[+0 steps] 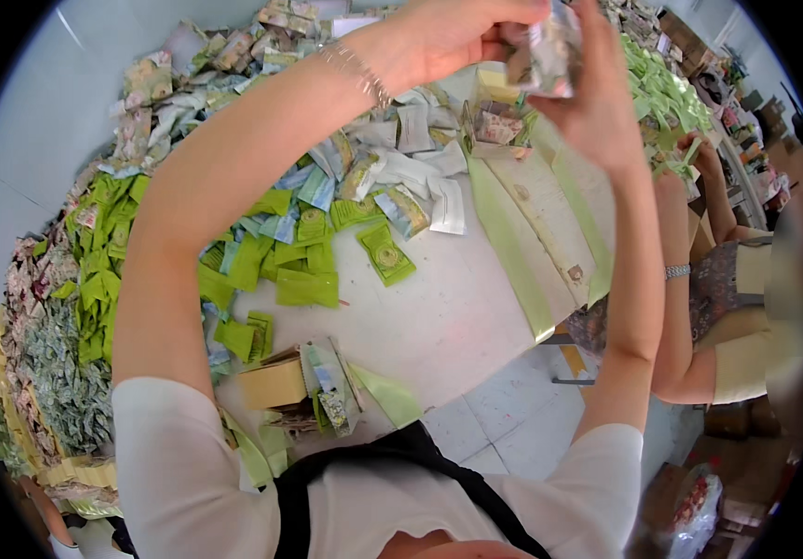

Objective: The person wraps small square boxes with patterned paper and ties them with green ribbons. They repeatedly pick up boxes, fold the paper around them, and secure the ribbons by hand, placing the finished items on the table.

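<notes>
Both my arms reach out to the top of the view. My left hand (443, 42) and my right hand (586, 105) hold a clear plastic package (551, 52) with small packets inside between them. It is blurred, so its contents are hard to make out. Just below it stands a filled clear box (499, 129) on light green ribbon (506, 244). White packets (412, 168) and green packets (386, 255) lie loose on the white table (401, 321). Close to my body, an open package (331, 391) holding mixed packets leans beside a tan carton (275, 381), with green ribbon under them.
Heaps of green packets (101, 272), teal packets (69, 384) and patterned packets (149, 84) line the left and far sides. On the right a co-worker's hands (702, 157) handle green ribbon (667, 91). Cardboard boxes (744, 475) stand at the lower right. Another person's arm shows at lower left.
</notes>
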Demonstrator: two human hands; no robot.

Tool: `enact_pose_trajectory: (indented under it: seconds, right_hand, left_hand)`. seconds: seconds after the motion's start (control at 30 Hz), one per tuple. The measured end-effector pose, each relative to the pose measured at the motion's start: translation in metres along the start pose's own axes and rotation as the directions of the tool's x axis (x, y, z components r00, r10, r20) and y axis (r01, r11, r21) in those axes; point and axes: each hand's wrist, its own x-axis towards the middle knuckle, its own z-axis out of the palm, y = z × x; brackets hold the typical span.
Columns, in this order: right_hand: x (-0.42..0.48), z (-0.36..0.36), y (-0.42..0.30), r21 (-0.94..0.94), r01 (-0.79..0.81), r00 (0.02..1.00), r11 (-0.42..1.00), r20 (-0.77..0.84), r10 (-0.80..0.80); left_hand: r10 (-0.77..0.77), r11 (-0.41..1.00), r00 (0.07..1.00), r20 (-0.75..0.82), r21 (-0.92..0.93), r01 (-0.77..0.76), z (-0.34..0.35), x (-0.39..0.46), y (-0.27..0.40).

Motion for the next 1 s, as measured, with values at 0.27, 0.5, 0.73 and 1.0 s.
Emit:
enact_pose_trajectory:
  seconds: [0.27, 0.5, 0.73, 1.0]
  right_hand:
    - [-0.07, 0.051, 0.109, 0.332, -0.44, 0.697, 0.835, 0.712, 0.084]
    - [-0.051, 0.066, 0.104, 0.259, -0.243, 0.723, 0.935, 0.69, -0.003]
    - [-0.039, 0.074, 0.106, 0.394, -0.292, 0.626, 0.871, 0.768, -0.137]
    - [-0.048, 0.069, 0.095, 0.259, -0.178, 0.652, 0.949, 0.754, -0.083]
  left_hand:
    - [0.181, 0.694, 0.967, 0.179, 0.673, -0.255, -0.046, 0.036, -0.171]
    - [0.132, 0.705, 0.982, 0.136, 0.684, -0.19, -0.035, 0.06, -0.182]
    - [0.203, 0.695, 0.965, 0.169, 0.669, -0.263, -0.036, 0.059, -0.182]
    - [0.145, 0.663, 0.964, 0.225, 0.701, -0.263, -0.029, 0.061, -0.17]
